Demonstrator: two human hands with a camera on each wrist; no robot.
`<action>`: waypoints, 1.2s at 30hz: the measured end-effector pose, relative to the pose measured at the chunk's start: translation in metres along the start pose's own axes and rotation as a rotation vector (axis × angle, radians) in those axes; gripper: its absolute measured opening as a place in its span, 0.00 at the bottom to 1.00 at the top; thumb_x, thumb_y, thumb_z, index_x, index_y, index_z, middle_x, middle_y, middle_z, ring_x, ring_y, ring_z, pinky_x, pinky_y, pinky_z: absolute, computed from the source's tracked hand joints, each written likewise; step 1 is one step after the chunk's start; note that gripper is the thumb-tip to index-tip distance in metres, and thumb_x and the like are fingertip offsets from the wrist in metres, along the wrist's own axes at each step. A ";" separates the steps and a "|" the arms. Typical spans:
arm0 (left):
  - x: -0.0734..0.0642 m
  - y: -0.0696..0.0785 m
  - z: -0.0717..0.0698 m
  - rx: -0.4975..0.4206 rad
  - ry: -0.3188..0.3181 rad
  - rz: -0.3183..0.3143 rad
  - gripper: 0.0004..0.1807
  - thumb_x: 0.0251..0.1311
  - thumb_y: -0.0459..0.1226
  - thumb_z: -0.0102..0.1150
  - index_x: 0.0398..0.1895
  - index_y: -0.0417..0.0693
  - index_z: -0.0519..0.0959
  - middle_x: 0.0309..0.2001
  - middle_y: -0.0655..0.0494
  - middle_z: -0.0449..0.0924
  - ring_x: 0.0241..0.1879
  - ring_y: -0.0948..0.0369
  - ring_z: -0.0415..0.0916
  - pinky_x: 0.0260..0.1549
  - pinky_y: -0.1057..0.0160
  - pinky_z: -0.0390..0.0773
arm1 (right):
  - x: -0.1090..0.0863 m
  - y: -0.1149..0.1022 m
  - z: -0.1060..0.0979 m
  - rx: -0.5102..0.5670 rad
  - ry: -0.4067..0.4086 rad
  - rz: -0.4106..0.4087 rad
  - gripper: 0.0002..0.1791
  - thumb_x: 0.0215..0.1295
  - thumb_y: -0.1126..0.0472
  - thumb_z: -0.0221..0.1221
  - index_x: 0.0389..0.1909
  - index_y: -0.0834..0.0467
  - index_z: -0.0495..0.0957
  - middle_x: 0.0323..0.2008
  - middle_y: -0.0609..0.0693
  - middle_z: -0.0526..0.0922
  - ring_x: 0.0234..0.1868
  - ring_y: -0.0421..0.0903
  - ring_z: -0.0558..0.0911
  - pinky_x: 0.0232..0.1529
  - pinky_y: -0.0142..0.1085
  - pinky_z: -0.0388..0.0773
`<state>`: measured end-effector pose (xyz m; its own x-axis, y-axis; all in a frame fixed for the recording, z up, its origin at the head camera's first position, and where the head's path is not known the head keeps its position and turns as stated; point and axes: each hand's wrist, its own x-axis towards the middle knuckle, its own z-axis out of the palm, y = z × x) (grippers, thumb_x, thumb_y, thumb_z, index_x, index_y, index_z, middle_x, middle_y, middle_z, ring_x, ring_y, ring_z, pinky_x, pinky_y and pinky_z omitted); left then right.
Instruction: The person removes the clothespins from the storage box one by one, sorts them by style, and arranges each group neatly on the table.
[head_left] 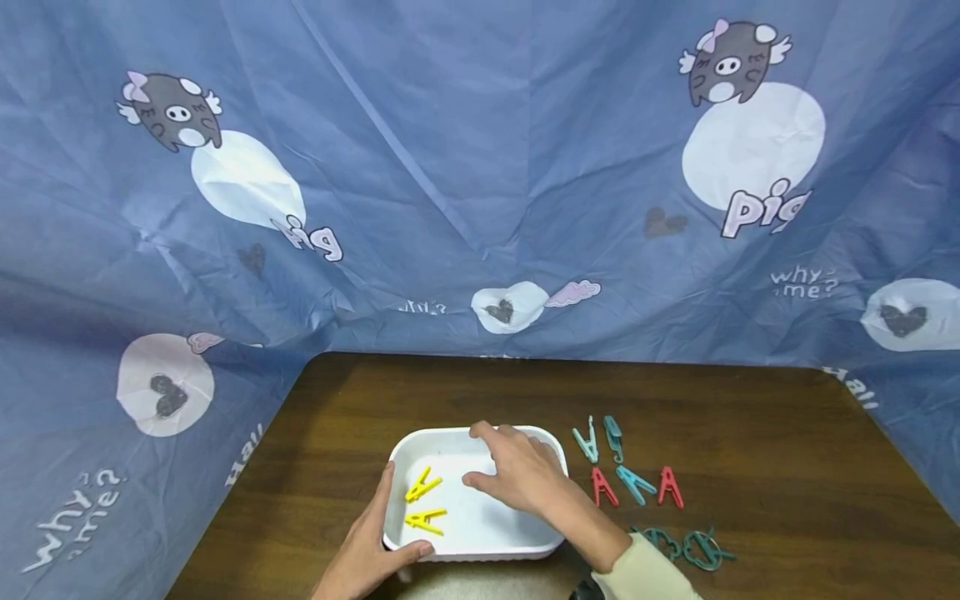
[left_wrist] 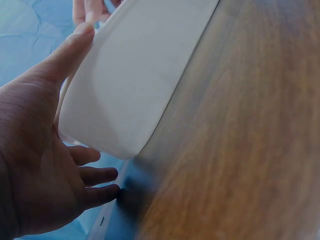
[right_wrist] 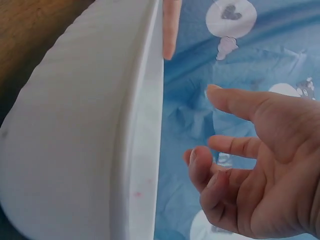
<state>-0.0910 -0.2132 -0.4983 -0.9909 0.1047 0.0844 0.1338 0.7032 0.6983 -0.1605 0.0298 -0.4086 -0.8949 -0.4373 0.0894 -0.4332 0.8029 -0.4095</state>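
A white plastic basin [head_left: 498, 533] holds two yellow clothespins, the upper one [head_left: 423, 484] and the lower one [head_left: 426, 521], near its left wall. My left hand [head_left: 367, 537] spans the front left corner, thumb by the front rim and a finger along the left side. In the left wrist view its other fingers stretch out straight beside the basin wall [left_wrist: 135, 65]. Over the right half of the basin hovers my right hand [head_left: 521, 468], holding nothing. The right wrist view shows that hand's fingers [right_wrist: 232, 145] apart and loosely bent, clear of the rim.
Right of the basin lie a pale teal clothespin [head_left: 588, 442], a dark teal clip [head_left: 613, 437], two red clothespins [head_left: 603, 487] [head_left: 670, 486] and a blue one [head_left: 634, 483]. Green looped clips [head_left: 705, 550] lie nearer the front, partly behind the right forearm. A blue printed cloth [head_left: 450, 167] hangs behind the table.
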 end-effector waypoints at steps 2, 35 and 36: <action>-0.001 0.000 0.000 0.007 -0.001 0.008 0.66 0.46 0.51 0.77 0.81 0.41 0.44 0.77 0.37 0.55 0.72 0.42 0.64 0.65 0.43 0.72 | 0.004 -0.005 0.005 -0.002 -0.007 0.007 0.30 0.57 0.42 0.70 0.58 0.46 0.75 0.42 0.50 0.86 0.33 0.50 0.84 0.26 0.39 0.74; -0.003 -0.001 -0.002 0.016 0.032 0.074 0.65 0.45 0.50 0.78 0.80 0.40 0.46 0.76 0.35 0.58 0.70 0.40 0.66 0.64 0.47 0.74 | 0.039 -0.032 0.075 -0.112 -0.112 0.081 0.32 0.50 0.39 0.72 0.49 0.53 0.74 0.35 0.53 0.81 0.32 0.55 0.84 0.33 0.44 0.78; -0.003 -0.002 -0.002 0.017 0.036 0.076 0.65 0.45 0.49 0.78 0.80 0.40 0.46 0.76 0.35 0.58 0.69 0.40 0.66 0.64 0.47 0.74 | 0.040 -0.033 0.077 -0.116 -0.114 0.083 0.33 0.50 0.38 0.72 0.49 0.53 0.74 0.35 0.53 0.81 0.32 0.55 0.84 0.34 0.44 0.78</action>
<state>-0.0880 -0.2160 -0.4985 -0.9777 0.1332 0.1622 0.2084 0.7062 0.6766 -0.1735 -0.0451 -0.4613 -0.9128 -0.4058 -0.0468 -0.3742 0.8766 -0.3027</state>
